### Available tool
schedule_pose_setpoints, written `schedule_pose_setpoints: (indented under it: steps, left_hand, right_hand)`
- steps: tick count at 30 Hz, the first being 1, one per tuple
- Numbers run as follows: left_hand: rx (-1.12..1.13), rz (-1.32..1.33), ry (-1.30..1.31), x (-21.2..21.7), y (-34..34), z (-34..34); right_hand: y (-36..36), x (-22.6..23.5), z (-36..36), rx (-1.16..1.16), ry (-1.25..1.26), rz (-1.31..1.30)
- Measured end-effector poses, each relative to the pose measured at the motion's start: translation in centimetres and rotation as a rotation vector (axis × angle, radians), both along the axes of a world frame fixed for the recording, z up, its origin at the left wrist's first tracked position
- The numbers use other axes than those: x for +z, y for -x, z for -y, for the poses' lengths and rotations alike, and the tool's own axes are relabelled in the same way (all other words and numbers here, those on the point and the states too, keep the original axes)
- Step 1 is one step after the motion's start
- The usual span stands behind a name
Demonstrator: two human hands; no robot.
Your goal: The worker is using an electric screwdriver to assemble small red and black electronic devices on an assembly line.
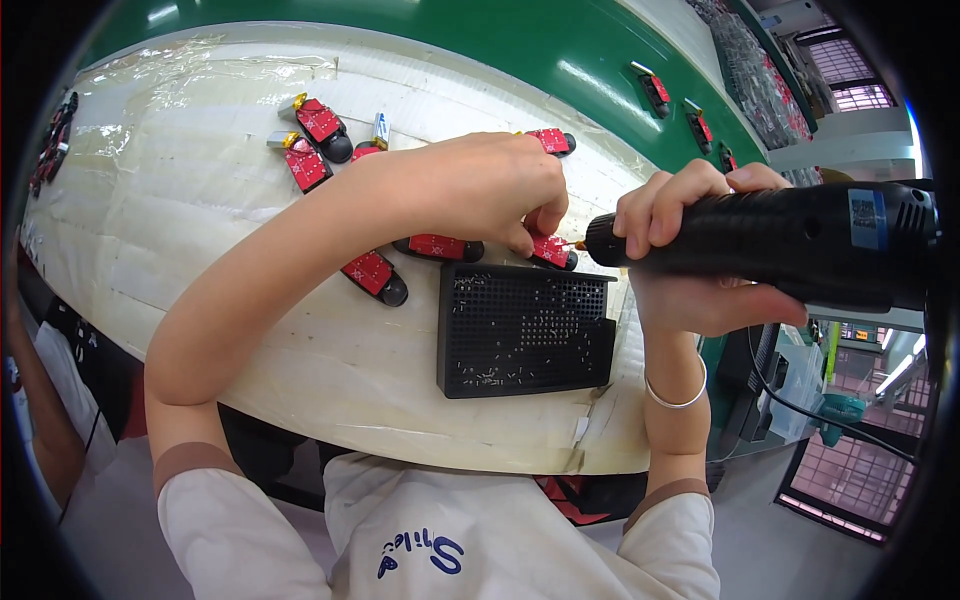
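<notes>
My right hand (676, 200) is wrapped round a black electric screwdriver (820, 245), held nearly level with its bit pointing left. The bit's tip meets or nearly meets a small red circuit board in a black housing (552, 250). My left hand (500, 185) reaches across from the left, its fingers closed on the edge of that board, partly hiding it. Just nearer to me sits a black screw tray (450, 345), a grid of holes with many small silvery screws in and on it.
More red boards in black housings lie about, such as one (370, 272) left of the tray and one (318, 120) farther back. Others rest on the green table surface (580, 60). A black cable (800, 405) hangs at the right. Another person's arm (45, 420) shows at the left edge.
</notes>
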State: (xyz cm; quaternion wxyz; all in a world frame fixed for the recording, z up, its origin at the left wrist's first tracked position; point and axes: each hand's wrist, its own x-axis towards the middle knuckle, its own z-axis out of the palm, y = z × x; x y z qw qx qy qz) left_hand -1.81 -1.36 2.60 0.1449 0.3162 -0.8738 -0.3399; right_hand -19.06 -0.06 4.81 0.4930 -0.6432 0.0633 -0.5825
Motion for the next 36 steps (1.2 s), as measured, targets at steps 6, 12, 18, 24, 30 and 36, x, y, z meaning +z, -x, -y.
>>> schedule_pose_setpoints:
  steps: [6,12,18,24,30,36]
  left_hand:
    - [-0.053,-0.031,0.031,0.2,0.2,-0.2]
    - [-0.027,0.283,-0.006,3.0,-2.7,0.2]
    - [0.311,-0.026,0.393,-0.4,-1.7,1.3]
    - [0.031,-0.147,0.091,-0.6,0.2,0.7]
    - [-0.057,-0.146,0.068,-1.1,0.4,0.0]
    - [-0.054,-0.160,0.092,-1.2,0.6,0.1]
  right_hand:
    - [0.6,0.4,-0.5,-0.056,0.062,-0.110]
    - [0.8,1.7,-2.3,0.024,0.087,-0.027]
    - [0.8,0.6,-2.3,0.084,0.021,-0.094]
    - [0.9,0.4,-2.0,0.060,0.014,-0.101]
    - [0.8,0.9,-2.4,0.064,0.026,-0.084]
    - [0.7,1.5,-1.4,0.029,0.081,-0.025]
